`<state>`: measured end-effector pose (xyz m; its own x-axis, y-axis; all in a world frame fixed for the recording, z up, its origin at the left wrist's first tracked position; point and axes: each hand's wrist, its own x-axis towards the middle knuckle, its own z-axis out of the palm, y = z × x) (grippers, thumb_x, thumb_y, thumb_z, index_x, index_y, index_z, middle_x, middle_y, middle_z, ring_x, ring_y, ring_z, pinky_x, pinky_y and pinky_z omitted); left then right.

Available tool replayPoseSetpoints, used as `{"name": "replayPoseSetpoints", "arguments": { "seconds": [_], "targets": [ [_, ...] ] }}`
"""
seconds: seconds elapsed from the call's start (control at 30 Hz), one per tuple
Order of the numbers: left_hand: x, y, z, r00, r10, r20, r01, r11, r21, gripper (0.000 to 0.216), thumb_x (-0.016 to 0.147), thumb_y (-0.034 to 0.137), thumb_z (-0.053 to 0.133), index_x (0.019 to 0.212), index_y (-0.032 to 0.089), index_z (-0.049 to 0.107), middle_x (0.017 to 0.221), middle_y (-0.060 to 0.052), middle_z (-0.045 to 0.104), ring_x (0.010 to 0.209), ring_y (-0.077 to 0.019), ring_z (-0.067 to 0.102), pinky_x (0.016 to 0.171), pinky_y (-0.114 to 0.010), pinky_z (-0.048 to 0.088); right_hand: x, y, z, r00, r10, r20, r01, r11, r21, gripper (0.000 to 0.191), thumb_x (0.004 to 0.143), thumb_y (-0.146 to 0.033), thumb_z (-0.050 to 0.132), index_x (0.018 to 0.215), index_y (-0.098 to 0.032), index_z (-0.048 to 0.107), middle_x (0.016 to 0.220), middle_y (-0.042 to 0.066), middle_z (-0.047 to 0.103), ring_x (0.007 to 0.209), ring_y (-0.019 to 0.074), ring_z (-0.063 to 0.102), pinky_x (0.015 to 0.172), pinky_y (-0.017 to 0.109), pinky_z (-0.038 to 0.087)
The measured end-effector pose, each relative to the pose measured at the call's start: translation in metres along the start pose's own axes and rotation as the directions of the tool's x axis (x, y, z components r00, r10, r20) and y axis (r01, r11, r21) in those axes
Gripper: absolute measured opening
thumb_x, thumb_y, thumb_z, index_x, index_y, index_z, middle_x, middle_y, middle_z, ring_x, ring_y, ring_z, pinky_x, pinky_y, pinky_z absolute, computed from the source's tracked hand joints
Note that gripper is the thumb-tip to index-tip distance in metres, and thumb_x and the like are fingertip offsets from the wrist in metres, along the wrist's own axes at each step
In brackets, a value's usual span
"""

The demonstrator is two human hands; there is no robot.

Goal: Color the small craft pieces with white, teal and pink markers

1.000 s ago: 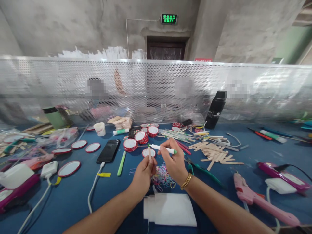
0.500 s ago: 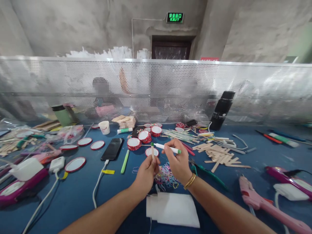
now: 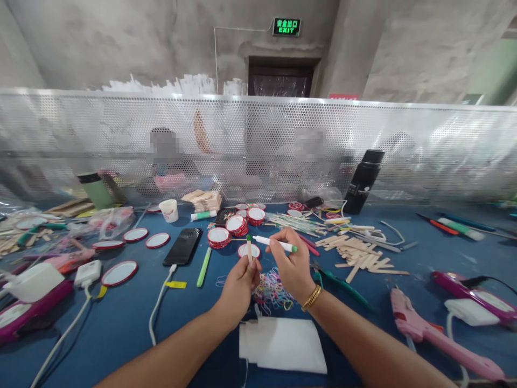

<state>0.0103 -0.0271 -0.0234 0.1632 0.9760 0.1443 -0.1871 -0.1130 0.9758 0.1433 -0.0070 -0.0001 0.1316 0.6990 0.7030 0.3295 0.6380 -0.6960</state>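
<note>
My left hand (image 3: pixel 239 286) pinches a wooden craft stick (image 3: pixel 249 251) held upright, its top end coloured green. In my right hand (image 3: pixel 291 264) is a white marker pen (image 3: pixel 283 244) with a green end, its tip pointing left, close to the stick's green top. Whether the tip touches the wood I cannot tell. Behind the stick lies a round red-rimmed disc (image 3: pixel 253 249). A heap of small coloured rubber bands (image 3: pixel 271 288) sits between and below my hands. The pen's green cap (image 3: pixel 204 267) is not certain: a light green stick-like piece lies left of my hands.
Loose craft sticks (image 3: pixel 359 253) and green-handled pliers (image 3: pixel 343 285) lie to the right, with a pink glue gun (image 3: pixel 428 326) nearer. A phone (image 3: pixel 183 247) on a white cable is at left. A black bottle (image 3: pixel 363 183) stands before the perforated screen (image 3: pixel 266 124). A white pouch (image 3: pixel 285 345) lies in front.
The whole view has shifted slightly, moving things a little left. Both hands keep their hold on the stick and the marker, with the pen tip still close to the stick's green end.
</note>
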Motion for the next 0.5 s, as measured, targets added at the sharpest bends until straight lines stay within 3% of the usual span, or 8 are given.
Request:
{"name": "replayPoseSetpoints", "arguments": {
  "seconds": [0.5],
  "targets": [
    [0.0010,0.0002,0.0004,1.000,-0.003,0.003,0.003,1.000,-0.001,0.055,0.072,0.072,0.064,0.072,0.019,0.050,0.049,0.009,0.032,0.047,-0.0076,0.025,0.047,-0.023,0.017,-0.0012,-0.0023,-0.0006,1.000,-0.015,0.003,0.015,1.000,0.018,0.014,0.089,-0.025,0.052,0.075,-0.023,0.055,0.072,0.001,0.060,0.073,0.0185,0.055,0.066,0.032,0.042]
  ]
}}
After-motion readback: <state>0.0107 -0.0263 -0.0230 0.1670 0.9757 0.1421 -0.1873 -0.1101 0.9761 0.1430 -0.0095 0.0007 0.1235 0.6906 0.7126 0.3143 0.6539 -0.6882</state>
